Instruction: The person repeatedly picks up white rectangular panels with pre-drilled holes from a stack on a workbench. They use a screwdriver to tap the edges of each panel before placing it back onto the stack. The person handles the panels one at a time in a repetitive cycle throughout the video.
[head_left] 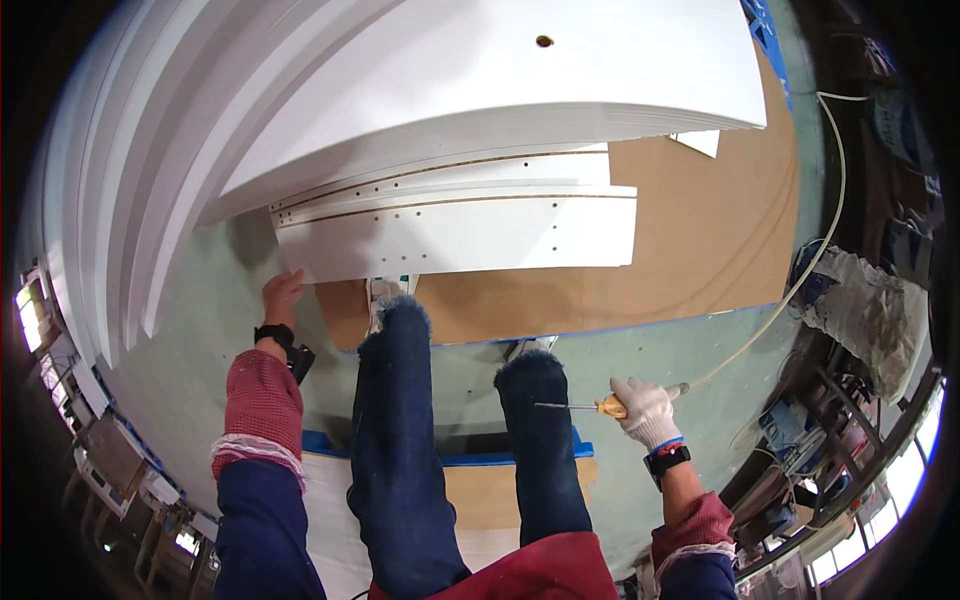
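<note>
My right hand (648, 412), in a white work glove, is closed around a screwdriver (611, 406) with a yellow grip and a thin metal shaft pointing left. A grey end sticks out behind the fist. My left hand (283, 296) is bare, its fingers at the lower left corner of a white drilled panel (470, 240), seemingly gripping the edge. That panel has a brown groove along its far side and several small holes. Directly behind it lies a second grooved white panel (440, 176), partly covered by a stack of large white boards (500, 80).
More long white boards (190, 150) stand on the left. Brown cardboard (700, 220) lies beneath the panels on the green floor (640, 350). A pale cable (838, 180) curves down the right to the grey tool end; whether they join I cannot tell. Cluttered shelving (830, 430) stands at right.
</note>
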